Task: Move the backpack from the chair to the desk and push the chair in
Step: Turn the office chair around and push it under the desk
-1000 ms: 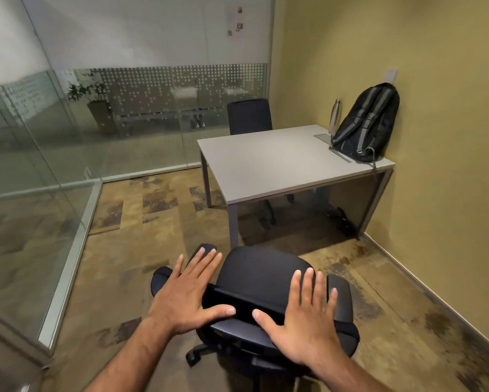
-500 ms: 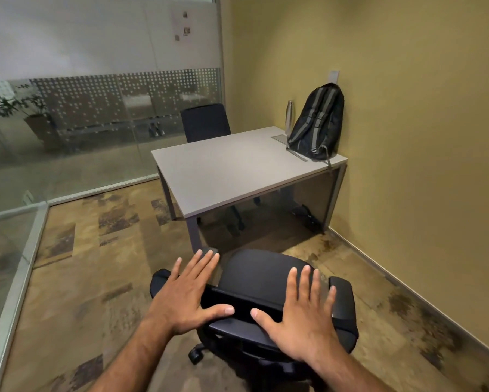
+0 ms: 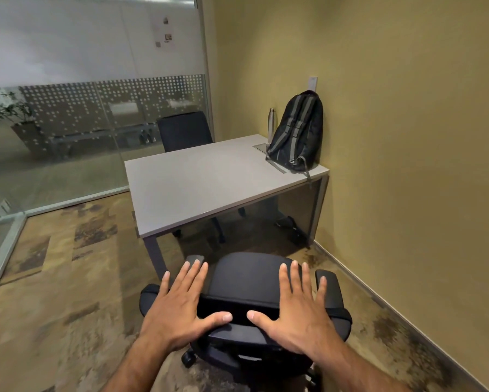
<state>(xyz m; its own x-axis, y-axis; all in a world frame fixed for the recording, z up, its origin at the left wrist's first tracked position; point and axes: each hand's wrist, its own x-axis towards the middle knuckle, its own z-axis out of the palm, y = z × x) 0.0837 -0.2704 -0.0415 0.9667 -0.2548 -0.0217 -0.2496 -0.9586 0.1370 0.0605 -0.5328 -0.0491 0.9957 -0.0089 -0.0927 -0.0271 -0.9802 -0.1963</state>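
The black backpack (image 3: 297, 131) stands upright on the far right corner of the grey desk (image 3: 203, 179), leaning against the yellow wall. A black office chair (image 3: 251, 281) with armrests stands on the carpet just in front of the desk's near edge, its seat bare. My left hand (image 3: 181, 306) lies flat, fingers spread, on the left of the chair's backrest top. On the right of the same backrest my right hand (image 3: 297, 309) presses flat, fingers apart. Neither hand wraps around anything.
A steel bottle (image 3: 271, 124) stands beside the backpack. A second black chair (image 3: 184, 131) sits behind the desk. Glass partitions (image 3: 68, 131) close the left and back; the yellow wall (image 3: 407, 137) runs along the right. Dark cables lie under the desk (image 3: 291, 227).
The view has swung left to right and the desk now sits more centred and closer ahead of the chair. Both hands stay flat on the backrest.
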